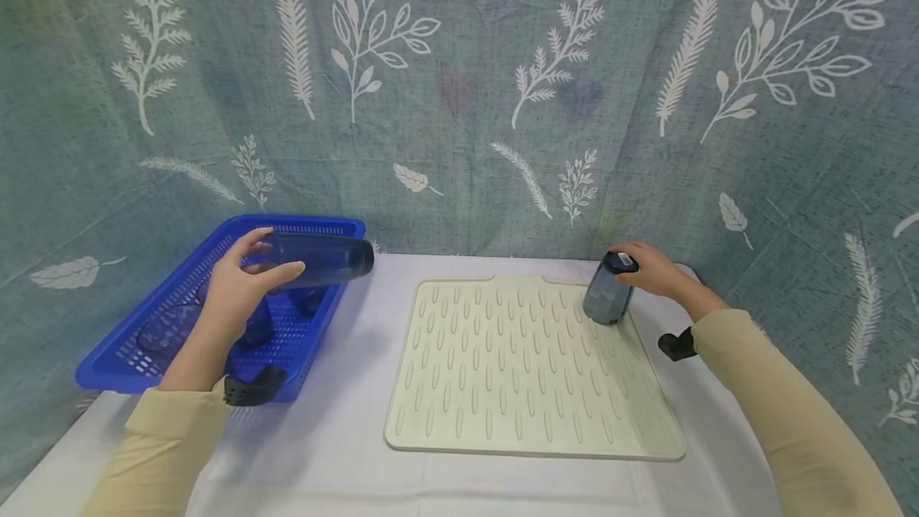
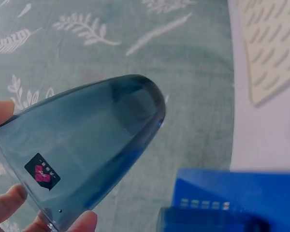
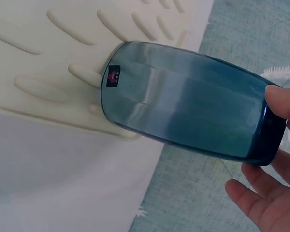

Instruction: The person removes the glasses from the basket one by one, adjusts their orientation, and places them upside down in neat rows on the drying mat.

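My left hand (image 1: 240, 282) grips a blue-tinted drinking glass (image 1: 316, 256) by its rim end, holding it sideways above the blue basket (image 1: 316, 357). The glass's thick base points right, and a small dark label shows on its side in the left wrist view. At the mat's far right corner, my right hand (image 1: 652, 270) pinches a second blue glass (image 1: 607, 297) by its dark base. That glass is upside down, its rim at the cream ridged mat (image 1: 502, 365). Its label is near the rim in the right wrist view.
More glassware, including a clear glass (image 1: 168, 329) and dark blue ones (image 1: 257, 325), lies in the basket at the left. A white cloth (image 1: 345, 437) covers the table. Behind it hangs a green leaf-patterned curtain (image 1: 459, 102).
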A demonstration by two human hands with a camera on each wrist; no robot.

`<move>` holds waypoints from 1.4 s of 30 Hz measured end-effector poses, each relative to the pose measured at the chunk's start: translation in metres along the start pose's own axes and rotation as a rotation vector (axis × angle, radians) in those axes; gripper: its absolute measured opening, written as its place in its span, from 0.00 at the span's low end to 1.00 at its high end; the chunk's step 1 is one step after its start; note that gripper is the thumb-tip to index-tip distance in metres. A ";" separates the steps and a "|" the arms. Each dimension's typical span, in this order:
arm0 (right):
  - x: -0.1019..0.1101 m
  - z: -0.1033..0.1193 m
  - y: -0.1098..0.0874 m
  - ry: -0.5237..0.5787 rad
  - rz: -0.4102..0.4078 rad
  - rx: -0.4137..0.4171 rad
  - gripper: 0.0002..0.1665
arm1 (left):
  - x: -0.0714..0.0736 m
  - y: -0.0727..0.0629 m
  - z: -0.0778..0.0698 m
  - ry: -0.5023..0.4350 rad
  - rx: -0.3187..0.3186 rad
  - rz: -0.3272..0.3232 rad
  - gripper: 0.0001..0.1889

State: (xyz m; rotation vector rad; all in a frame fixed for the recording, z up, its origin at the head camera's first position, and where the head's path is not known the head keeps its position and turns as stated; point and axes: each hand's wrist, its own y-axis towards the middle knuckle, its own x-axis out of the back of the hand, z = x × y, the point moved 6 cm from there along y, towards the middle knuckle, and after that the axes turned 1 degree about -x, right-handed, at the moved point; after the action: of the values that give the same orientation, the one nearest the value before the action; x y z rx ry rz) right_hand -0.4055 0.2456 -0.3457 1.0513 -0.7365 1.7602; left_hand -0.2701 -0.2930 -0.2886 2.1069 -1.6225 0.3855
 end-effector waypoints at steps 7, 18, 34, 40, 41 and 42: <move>0.002 -0.004 -0.003 0.041 -0.044 0.033 0.34 | -0.015 0.002 0.001 -0.083 -0.012 -0.019 0.40; 0.010 0.007 -0.009 0.084 -0.120 0.043 0.37 | -0.033 0.004 0.001 -0.150 -0.015 0.003 0.40; 0.001 0.037 -0.010 0.123 -0.292 0.076 0.38 | -0.058 0.004 -0.008 -0.237 -0.031 0.020 0.40; -0.006 0.053 -0.009 0.201 -0.316 0.116 0.38 | -0.067 0.005 -0.011 -0.239 -0.034 0.022 0.39; -0.007 0.054 -0.009 0.213 -0.320 0.114 0.39 | -0.068 0.005 -0.011 -0.243 -0.037 0.022 0.39; -0.008 0.055 -0.009 0.226 -0.324 0.112 0.39 | -0.070 0.005 -0.011 -0.245 -0.036 0.021 0.38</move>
State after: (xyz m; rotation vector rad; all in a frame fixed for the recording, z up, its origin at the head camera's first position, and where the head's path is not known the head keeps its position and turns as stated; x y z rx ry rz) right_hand -0.3774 0.2007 -0.3278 0.9640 -0.3105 1.6172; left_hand -0.2935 -0.2300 -0.3114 2.1803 -1.7728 0.1065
